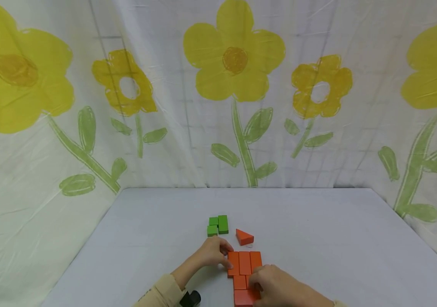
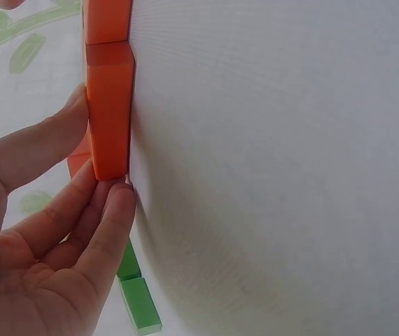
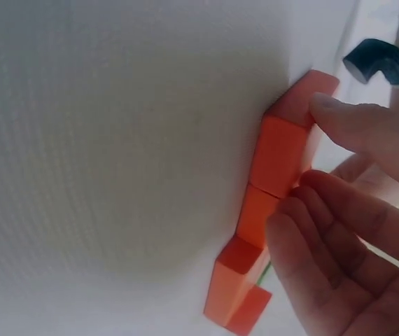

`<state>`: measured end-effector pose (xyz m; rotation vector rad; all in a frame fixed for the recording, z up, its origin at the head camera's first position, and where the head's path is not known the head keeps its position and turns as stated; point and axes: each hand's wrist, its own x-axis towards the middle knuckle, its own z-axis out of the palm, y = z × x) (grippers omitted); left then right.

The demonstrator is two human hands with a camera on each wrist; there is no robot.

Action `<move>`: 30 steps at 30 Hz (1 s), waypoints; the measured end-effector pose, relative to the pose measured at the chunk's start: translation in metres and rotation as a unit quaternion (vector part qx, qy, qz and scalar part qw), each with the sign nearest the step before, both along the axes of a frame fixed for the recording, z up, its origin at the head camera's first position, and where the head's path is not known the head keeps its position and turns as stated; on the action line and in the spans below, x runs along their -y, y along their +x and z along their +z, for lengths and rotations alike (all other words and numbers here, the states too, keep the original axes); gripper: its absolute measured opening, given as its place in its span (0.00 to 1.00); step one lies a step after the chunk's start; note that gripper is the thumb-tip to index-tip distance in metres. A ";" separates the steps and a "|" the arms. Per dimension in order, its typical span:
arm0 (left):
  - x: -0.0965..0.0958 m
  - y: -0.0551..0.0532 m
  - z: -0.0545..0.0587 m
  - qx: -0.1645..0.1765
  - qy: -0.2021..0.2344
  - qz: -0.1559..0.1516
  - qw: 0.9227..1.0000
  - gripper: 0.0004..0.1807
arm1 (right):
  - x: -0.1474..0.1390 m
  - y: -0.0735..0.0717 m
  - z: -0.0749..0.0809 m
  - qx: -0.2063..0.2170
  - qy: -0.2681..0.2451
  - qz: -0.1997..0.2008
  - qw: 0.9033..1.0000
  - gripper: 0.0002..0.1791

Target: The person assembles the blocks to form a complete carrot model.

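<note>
Several orange blocks (image 1: pixel 244 262) lie flat against one another on the white table, three side by side at the far end and others stacked below toward the person. My left hand (image 1: pixel 212 251) is at the far left corner; its thumb and fingertips pinch the left upright orange block (image 2: pixel 110 112), thumb at its upper edge and fingers round its far end. On the right side, my right hand (image 1: pixel 274 283) has its thumb on the nearest orange block (image 3: pixel 282 154) and bent fingers against the blocks beyond. It hides part of the middle row.
Beyond the row sits a loose orange triangular block (image 1: pixel 244 237). Several green blocks (image 1: pixel 222 224) stand together to its left. A black device (image 1: pixel 191 298) is at the left wrist. A flower-printed curtain (image 1: pixel 188 149) hangs behind the white table (image 1: pixel 337 238).
</note>
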<state>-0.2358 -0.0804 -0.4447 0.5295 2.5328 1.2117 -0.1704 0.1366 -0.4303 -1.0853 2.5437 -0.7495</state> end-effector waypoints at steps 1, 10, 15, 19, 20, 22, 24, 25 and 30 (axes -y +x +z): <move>0.000 0.000 0.000 0.001 0.000 0.001 1.000 0.15 | -0.001 -0.002 0.000 0.002 -0.007 -0.002 1.000 0.08; -0.001 -0.003 0.001 0.006 -0.003 0.003 1.000 0.15 | -0.011 -0.055 0.004 -0.063 -0.113 -0.140 0.982 0.07; -0.001 -0.003 -0.001 0.008 0.004 0.001 1.000 0.15 | -0.003 -0.081 -0.006 -0.042 -0.115 -0.240 0.963 0.18; -0.001 -0.003 -0.002 0.003 0.004 -0.002 1.000 0.15 | 0.007 -0.092 -0.011 -0.032 -0.092 -0.215 0.972 0.20; -0.001 -0.003 -0.002 0.003 0.005 -0.003 1.000 0.15 | 0.009 -0.094 -0.012 -0.039 -0.086 -0.203 0.975 0.18; -0.001 -0.003 -0.001 0.007 0.005 -0.002 1.000 0.15 | 0.012 -0.096 -0.014 -0.050 -0.078 -0.189 0.978 0.15; -0.002 -0.002 -0.001 0.012 0.004 -0.001 1.000 0.15 | 0.013 -0.097 -0.016 -0.060 -0.074 -0.186 0.978 0.14; -0.002 -0.002 0.000 0.013 0.004 0.000 1.000 0.15 | 0.014 -0.097 -0.017 -0.060 -0.074 -0.188 0.978 0.13; -0.002 -0.002 0.000 0.015 0.002 0.006 1.000 0.14 | 0.014 -0.098 -0.019 -0.060 -0.086 -0.184 0.977 0.12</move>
